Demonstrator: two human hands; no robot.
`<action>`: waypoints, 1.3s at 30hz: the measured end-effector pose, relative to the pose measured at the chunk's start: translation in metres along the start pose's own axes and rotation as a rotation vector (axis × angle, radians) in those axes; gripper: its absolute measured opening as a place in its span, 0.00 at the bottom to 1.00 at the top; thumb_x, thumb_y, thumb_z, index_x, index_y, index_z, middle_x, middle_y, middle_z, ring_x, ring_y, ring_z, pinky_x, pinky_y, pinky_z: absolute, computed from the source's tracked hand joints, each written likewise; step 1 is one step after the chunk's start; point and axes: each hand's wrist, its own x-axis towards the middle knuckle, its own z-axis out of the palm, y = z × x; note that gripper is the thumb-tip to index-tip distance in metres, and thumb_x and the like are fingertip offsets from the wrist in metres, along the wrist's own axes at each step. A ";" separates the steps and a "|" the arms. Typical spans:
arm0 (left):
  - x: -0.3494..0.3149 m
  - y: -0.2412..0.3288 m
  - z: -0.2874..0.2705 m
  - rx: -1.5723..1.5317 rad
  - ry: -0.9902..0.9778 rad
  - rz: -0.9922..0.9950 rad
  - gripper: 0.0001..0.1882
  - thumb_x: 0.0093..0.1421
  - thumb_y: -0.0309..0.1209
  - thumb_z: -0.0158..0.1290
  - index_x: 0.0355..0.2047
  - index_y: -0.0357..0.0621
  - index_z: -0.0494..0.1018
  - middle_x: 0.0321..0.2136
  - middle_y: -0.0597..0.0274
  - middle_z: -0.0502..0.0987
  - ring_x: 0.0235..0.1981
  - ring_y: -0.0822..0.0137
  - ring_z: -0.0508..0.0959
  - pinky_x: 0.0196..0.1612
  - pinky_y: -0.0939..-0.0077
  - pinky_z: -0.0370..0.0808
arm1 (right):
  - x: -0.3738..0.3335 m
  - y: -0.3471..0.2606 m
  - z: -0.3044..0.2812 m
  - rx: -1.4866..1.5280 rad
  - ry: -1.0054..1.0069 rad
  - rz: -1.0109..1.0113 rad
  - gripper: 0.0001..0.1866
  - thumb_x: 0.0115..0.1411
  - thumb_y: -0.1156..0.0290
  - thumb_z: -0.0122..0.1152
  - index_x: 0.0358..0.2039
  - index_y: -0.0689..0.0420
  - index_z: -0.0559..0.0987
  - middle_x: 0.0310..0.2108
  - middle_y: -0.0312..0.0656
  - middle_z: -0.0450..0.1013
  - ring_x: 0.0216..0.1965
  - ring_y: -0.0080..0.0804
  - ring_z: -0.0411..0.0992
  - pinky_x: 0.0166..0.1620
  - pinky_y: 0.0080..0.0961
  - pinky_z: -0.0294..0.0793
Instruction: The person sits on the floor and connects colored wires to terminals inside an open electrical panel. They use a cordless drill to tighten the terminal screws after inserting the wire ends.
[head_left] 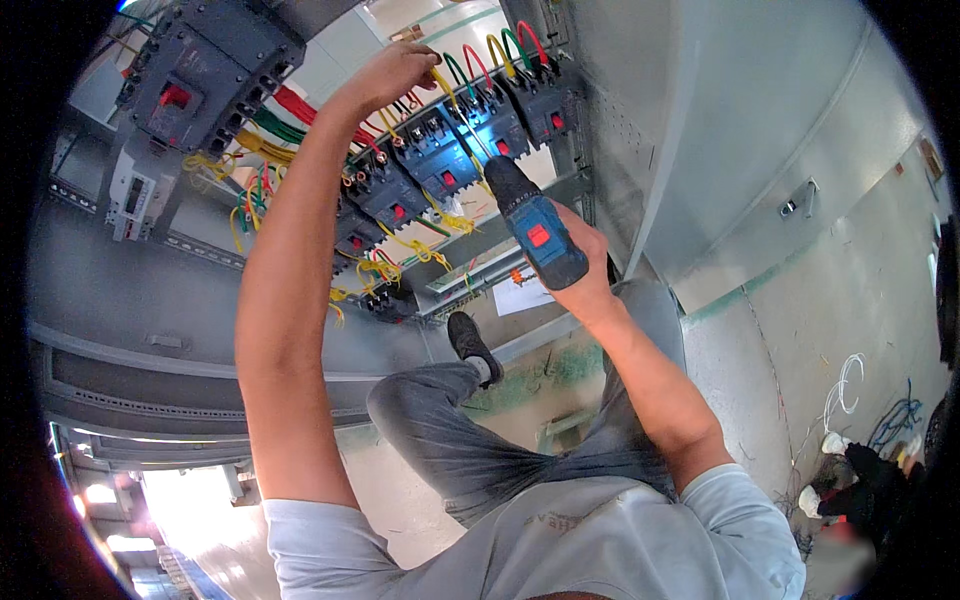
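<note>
My right hand (588, 262) is closed round a blue and black cordless drill (545, 238), its long thin bit reaching up to the row of breakers. The drill's light falls on a dark circuit breaker (492, 128) with a red switch, and the bit's tip is near its upper terminals. My left hand (398, 75) is above that breaker, its fingers pinched on a yellow wire (445, 88) that runs down to the terminals. On the right, another breaker (552, 108) carries looped yellow, green and red wires. More breakers (386, 195) stand in line to the left.
A large breaker (190, 85) is mounted upper left, with bundled wires (275, 135) beside it. The cabinet's grey side panel (720, 130) rises on the right. White cable (845, 385) lies on the floor, near a partly visible person (865, 480).
</note>
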 end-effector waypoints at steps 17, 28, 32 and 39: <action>-0.026 0.028 0.015 0.611 0.174 -0.067 0.46 0.49 0.65 0.64 0.51 0.33 0.79 0.49 0.42 0.82 0.52 0.47 0.81 0.57 0.55 0.75 | 0.002 -0.005 0.004 0.066 0.039 0.009 0.27 0.52 0.76 0.70 0.55 0.61 0.78 0.47 0.54 0.80 0.47 0.49 0.81 0.50 0.36 0.79; -0.002 0.003 0.007 0.373 0.005 -0.009 0.32 0.56 0.54 0.65 0.46 0.34 0.81 0.39 0.49 0.84 0.41 0.60 0.82 0.46 0.64 0.77 | 0.002 -0.006 0.002 0.016 0.019 0.010 0.27 0.51 0.80 0.70 0.54 0.63 0.78 0.47 0.53 0.80 0.47 0.47 0.81 0.51 0.33 0.79; -0.002 0.003 0.004 0.349 0.007 -0.055 0.40 0.50 0.61 0.67 0.46 0.32 0.81 0.39 0.46 0.84 0.41 0.55 0.84 0.47 0.63 0.79 | 0.000 0.000 0.003 0.005 0.019 0.007 0.27 0.52 0.78 0.70 0.55 0.63 0.78 0.47 0.53 0.80 0.47 0.46 0.82 0.50 0.33 0.79; -0.008 0.012 0.001 0.323 -0.009 -0.098 0.38 0.50 0.60 0.68 0.42 0.32 0.82 0.37 0.49 0.84 0.40 0.59 0.84 0.46 0.65 0.78 | 0.000 -0.001 0.005 0.055 -0.007 0.036 0.28 0.53 0.73 0.70 0.57 0.61 0.77 0.48 0.56 0.79 0.47 0.51 0.81 0.49 0.37 0.80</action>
